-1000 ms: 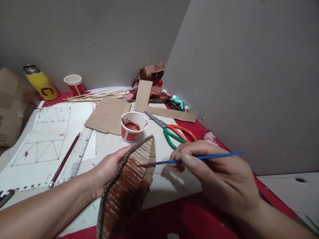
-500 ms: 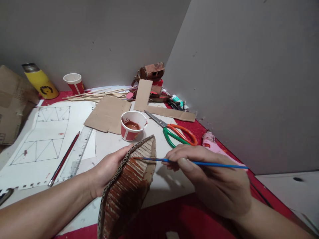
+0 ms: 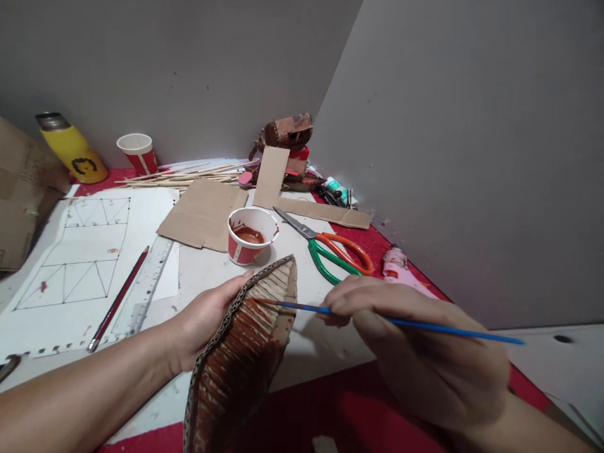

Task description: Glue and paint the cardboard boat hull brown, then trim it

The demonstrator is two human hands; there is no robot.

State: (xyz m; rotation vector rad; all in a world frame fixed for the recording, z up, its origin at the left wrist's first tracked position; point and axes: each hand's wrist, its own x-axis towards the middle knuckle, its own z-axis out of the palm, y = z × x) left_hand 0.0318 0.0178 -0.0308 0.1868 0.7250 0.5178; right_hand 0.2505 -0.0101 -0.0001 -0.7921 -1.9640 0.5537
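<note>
My left hand (image 3: 201, 321) grips a curved, boat-like cardboard piece (image 3: 236, 352) by its corrugated edge; most of the fingers are hidden behind it. Brown paint covers the lower part of its ribbed inside, while the pointed upper end is bare cardboard. Between the thumb and fingers of my right hand (image 3: 415, 340) is a thin blue paintbrush (image 3: 438, 327). Its brown-stained tip touches the ribs near where the paint meets the bare part. Just beyond the piece stands a paper cup (image 3: 243, 248) with brown paint in it.
Orange-and-green-handled scissors (image 3: 330, 251) lie right of the cup. Flat cardboard (image 3: 202, 214), wooden sticks (image 3: 189, 179) and a brown cardboard model (image 3: 290, 135) are behind. At left are a pencil (image 3: 120, 296), a ruler (image 3: 146, 289), drawn paper (image 3: 94, 245), a yellow bottle (image 3: 75, 154) and a carton (image 3: 23, 195).
My right hand has shifted right and slightly down, and the brush handle slopes more. The brush tip has moved slightly right on the ribs. My left hand and the cardboard piece stay nearly still.
</note>
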